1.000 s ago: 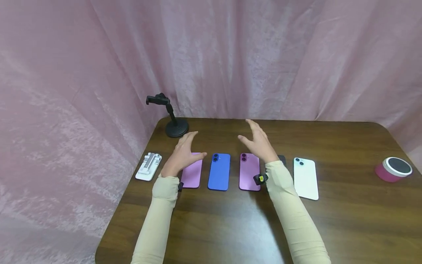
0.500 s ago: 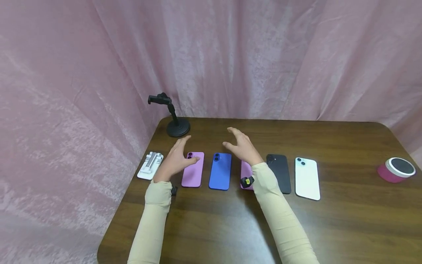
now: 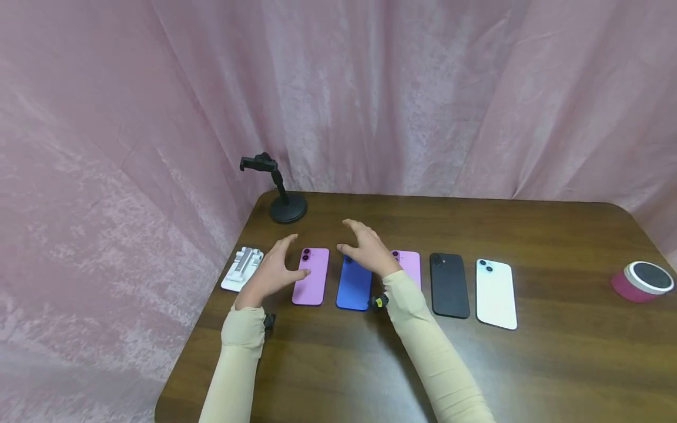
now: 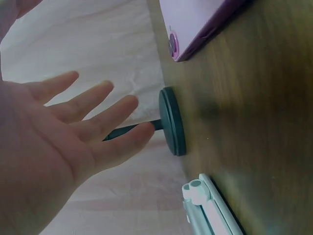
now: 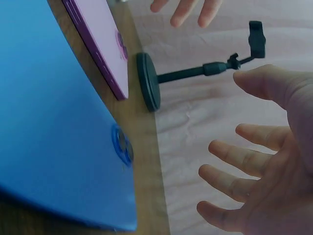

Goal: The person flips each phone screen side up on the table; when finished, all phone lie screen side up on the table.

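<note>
My left hand [image 3: 271, 271] hovers between the white folding stand [image 3: 242, 268] and the left pink phone [image 3: 311, 277], holding nothing, its fingers extended and thumb spread. Over the blue phone [image 3: 354, 286] my right hand [image 3: 369, 249] hangs in the air with parted fingers and an empty palm. In the head view it hides part of the blue phone's top. Beyond its wrist lies a second pink phone [image 3: 410, 268], partly covered by the sleeve. A black phone [image 3: 449, 285] and a white phone [image 3: 495, 294] continue the row, all backs up.
A black phone holder [image 3: 288, 208] with a round base stands at the table's back left corner. A pink and white round device [image 3: 642, 281] sits near the right edge. The wooden table [image 3: 560, 364] backs onto a pink curtain [image 3: 338, 94].
My right hand has moved left, from above the second pink phone to above the blue one. The left hand has shifted slightly left and nearer to me, uncovering the left pink phone.
</note>
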Available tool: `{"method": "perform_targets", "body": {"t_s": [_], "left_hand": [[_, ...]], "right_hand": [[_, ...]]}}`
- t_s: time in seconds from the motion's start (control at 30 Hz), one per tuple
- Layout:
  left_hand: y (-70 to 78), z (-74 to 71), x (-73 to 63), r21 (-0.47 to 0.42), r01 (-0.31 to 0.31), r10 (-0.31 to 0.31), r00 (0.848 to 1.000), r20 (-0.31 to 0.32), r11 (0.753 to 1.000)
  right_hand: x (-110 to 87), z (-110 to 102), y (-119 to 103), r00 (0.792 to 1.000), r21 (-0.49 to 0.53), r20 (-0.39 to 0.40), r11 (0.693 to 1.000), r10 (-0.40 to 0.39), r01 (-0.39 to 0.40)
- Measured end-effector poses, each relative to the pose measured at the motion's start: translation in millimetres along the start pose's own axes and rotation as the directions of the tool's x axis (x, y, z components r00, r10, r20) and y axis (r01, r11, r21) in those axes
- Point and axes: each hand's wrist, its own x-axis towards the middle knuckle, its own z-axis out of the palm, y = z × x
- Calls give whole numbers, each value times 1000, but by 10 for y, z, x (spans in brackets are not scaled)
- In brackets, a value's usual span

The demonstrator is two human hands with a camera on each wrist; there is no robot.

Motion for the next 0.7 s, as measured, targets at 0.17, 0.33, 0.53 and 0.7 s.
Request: {"method": "perform_targets", "body": {"t_s": [0.17,0.33,0.53,0.7], "left_hand": [[-63,6,-77,-22,-16,17,1000,25,1000],[-107,-3,-142,-54,-35,34,999,-15,998],[-137,7,-215,-60,-11,13,1000,19,998],[-188,14,-251,-74,-5,9,999,48,997]], "right_hand": [[41,123,-53,999,-3,30,1000,-12,12],[87,198,-99,999,5,41,1000,-19,18],[112,284,-102,997,-5,74,1000,-4,5],[133,373,-108,996,-21,88,1000,7,-5]]}}
